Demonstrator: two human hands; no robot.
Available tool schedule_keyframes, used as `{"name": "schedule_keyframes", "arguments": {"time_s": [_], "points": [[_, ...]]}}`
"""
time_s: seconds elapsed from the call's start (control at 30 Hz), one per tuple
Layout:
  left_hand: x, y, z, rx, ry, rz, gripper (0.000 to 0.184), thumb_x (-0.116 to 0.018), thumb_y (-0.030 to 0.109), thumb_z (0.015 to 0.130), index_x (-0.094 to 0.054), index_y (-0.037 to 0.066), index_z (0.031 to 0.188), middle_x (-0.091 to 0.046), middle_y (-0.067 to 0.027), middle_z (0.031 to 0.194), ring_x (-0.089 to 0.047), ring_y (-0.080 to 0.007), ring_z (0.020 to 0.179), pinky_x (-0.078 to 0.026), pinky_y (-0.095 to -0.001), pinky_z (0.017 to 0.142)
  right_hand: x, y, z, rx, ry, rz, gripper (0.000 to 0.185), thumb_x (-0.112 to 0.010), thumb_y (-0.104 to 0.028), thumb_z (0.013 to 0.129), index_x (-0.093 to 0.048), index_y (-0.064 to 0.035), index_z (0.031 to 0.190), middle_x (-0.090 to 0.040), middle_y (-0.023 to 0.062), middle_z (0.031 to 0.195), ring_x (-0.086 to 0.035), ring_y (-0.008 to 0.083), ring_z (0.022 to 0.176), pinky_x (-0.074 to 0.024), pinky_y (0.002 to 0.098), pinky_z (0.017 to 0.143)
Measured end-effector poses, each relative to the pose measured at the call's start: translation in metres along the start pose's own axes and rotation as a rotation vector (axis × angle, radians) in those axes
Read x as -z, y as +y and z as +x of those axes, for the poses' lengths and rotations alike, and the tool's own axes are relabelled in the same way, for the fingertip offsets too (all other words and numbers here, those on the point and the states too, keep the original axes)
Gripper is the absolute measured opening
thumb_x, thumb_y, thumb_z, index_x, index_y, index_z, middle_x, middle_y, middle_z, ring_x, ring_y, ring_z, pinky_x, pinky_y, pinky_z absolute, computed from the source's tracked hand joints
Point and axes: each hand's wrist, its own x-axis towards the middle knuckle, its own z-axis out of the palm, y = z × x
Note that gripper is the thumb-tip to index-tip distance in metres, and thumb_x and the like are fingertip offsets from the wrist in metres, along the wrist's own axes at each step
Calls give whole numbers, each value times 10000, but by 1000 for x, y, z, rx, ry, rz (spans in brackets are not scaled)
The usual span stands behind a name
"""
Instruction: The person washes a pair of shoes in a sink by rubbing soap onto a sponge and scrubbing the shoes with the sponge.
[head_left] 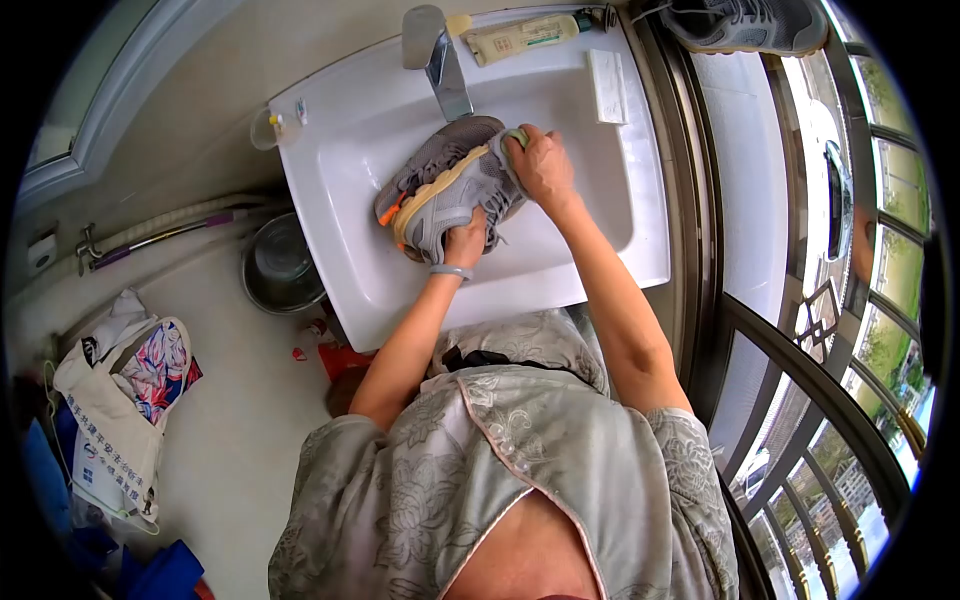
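A grey sneaker (447, 207) with a cream sole and orange accents is tilted on its side in the white sink (350, 270). My left hand (465, 243) reaches into its opening and holds it, the fingers mostly hidden inside. At the toe end, my right hand (541, 167) is closed around a small pale green object (516, 139), pressed against the shoe; the fingers cover most of it, so its kind is unclear. A second grey sneaker (440, 150) lies behind the first, below the faucet (437, 62).
On the sink's back ledge lie a tube (525, 38) and a white rectangular block (606, 87). Another grey shoe (745, 25) rests on the windowsill at right. A metal basin (283, 262) and a cloth bag (125, 400) are on the left, with a wall tap (88, 245).
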Motion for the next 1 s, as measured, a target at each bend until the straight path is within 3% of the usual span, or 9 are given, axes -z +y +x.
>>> {"name": "schedule_keyframes", "arguments": {"time_s": [0.07,0.13,0.17,0.23,0.43,0.6,0.67,0.87,1.0], "points": [[3,0,-2,-60,-90,101,266,-565,137,920,-608,-73,1078,-639,-209,1130,-550,-401,1115,-402,-456,1003,9,36,-28,-140,115,51,384,-611,-432,926,-653,-145,1178,-586,245,1120,-636,453,959,-533,488,832],[-1,3,6,384,-18,-435,237,-588,117,899,-645,-55,1053,-659,-220,1046,-625,-328,998,-484,-400,914,25,71,-50,-177,-28,-130,391,-612,-424,932,-646,-138,1196,-575,244,1149,-637,444,973,-528,495,838],[5,8,15,371,-13,-442,237,-588,117,899,-645,-55,1053,-659,-220,1046,-625,-328,998,-484,-400,914,17,93,-59,-159,-81,-114,372,-625,-391,929,-645,-133,1196,-572,257,1150,-634,449,979,-524,498,847],[27,27,35,948,-72,-1185,249,-620,145,906,-666,-38,1069,-674,-146,1057,-638,-236,988,-505,-345,862,13,93,-70,-109,47,-67,362,-632,-346,922,-640,-127,1210,-567,263,1188,-628,451,983,-518,498,861],[53,40,75,811,-96,-1385,311,-629,218,927,-639,-7,1142,-677,-107,1104,-663,-219,1003,-543,-349,854,49,33,-46,341,25,-463,321,-662,-352,885,-696,-79,1050,-599,248,1135,-642,412,929,-528,465,804],[54,36,102,877,-73,-1583,463,-590,333,957,-555,13,1289,-627,-122,1252,-629,-248,1118,-509,-387,976,99,-93,-1,303,-106,333,429,-595,-409,962,-680,0,865,-682,154,726,-641,321,665,-507,389,646],[54,31,107,856,-116,-1681,511,-582,388,964,-533,15,1310,-627,-124,1260,-624,-255,1144,-495,-402,1022,100,-126,20,187,-371,620,511,-521,-469,1015,-644,22,947,-574,44,687,-497,101,576,-402,259,489],[51,20,113,891,-121,-1669,566,-601,436,941,-538,3,1301,-626,-135,1266,-631,-268,1140,-498,-413,1020,84,-178,44,-227,-723,1130,468,-453,-499,1034,-569,-53,948,-433,-27,628,-339,69,497,-235,211,419],[43,11,116,881,-119,-1669,564,-602,429,941,-539,-2,1299,-638,-141,1243,-647,-271,1110,-507,-419,1006,79,-167,63,-172,-853,1224,438,-452,-450,1038,-536,-59,860,-418,-24,617,-306,72,492,-226,221,417]]}}
